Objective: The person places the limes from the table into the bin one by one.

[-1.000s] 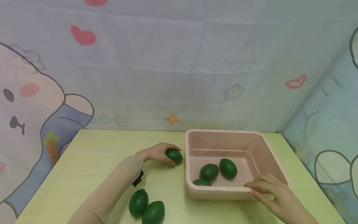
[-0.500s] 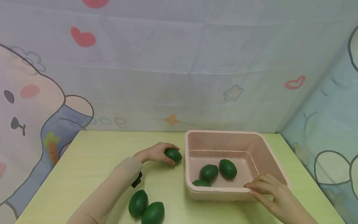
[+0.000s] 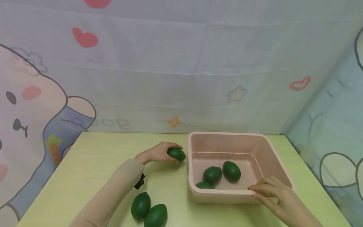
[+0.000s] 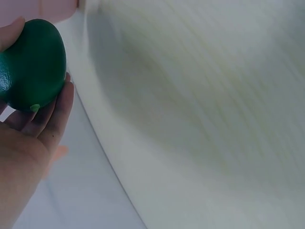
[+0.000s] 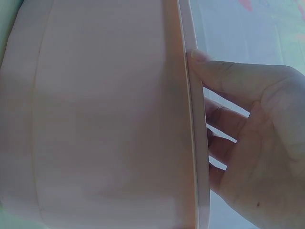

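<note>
My left hand (image 3: pixel 160 152) grips a dark green avocado (image 3: pixel 176 154) just left of the pink plastic bin (image 3: pixel 224 191). In the left wrist view the thumb and fingers curl round this avocado (image 4: pixel 38 67), whose small pale stem end shows; a shadow lies on the table under it. My right hand (image 3: pixel 276 192) pinches the bin's front rim near its right corner. The right wrist view has the thumb on the rim (image 5: pixel 194 119) and the other fingers behind it. Inside the bin lie an avocado (image 3: pixel 231 171), a second avocado (image 3: pixel 212 175) and a third (image 3: pixel 205 185) partly hidden by the front wall.
Two more avocados, one (image 3: pixel 141 206) behind the other (image 3: pixel 156 215), lie close together on the light green table (image 3: pixel 113 148), near its front and beside my left forearm. A printed cloth (image 3: pixel 158 63) hangs behind the table and along its sides.
My left hand has raised the gripped avocado slightly off the table. The right hand, the bin and the other avocados keep their places.
</note>
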Motion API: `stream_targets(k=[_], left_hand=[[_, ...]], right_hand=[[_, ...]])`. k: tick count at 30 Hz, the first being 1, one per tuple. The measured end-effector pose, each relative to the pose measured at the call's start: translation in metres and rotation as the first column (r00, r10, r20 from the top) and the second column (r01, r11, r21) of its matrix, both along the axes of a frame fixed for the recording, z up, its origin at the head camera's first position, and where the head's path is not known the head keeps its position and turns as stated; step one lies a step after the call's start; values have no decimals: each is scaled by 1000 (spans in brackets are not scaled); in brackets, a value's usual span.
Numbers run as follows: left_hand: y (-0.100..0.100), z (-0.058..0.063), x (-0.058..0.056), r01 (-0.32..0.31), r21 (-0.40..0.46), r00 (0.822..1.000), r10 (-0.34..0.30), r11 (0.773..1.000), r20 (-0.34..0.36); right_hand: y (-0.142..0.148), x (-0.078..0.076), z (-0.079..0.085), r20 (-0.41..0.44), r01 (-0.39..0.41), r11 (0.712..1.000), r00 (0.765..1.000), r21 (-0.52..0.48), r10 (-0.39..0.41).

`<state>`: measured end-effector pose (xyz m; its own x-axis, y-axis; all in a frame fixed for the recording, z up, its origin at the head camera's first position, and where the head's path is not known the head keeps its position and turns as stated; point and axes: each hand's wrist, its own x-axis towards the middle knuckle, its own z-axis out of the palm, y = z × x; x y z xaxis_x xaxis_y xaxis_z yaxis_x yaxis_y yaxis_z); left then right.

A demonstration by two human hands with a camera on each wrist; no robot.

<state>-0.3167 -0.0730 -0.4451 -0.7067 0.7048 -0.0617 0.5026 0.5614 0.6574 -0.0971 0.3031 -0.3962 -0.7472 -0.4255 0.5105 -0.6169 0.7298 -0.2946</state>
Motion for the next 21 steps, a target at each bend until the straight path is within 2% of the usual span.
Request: stream_targets(k=[11, 21], left_hand=[[1, 10, 4, 6, -16, 998, -7, 1000, -54], [-3, 24, 6, -34, 32, 996, 36, 999, -81]], right_hand=[[-1, 0, 0, 6, -1, 1000, 1000, -2, 1], [-1, 0, 1, 8, -16, 1000, 1000, -20, 16]])
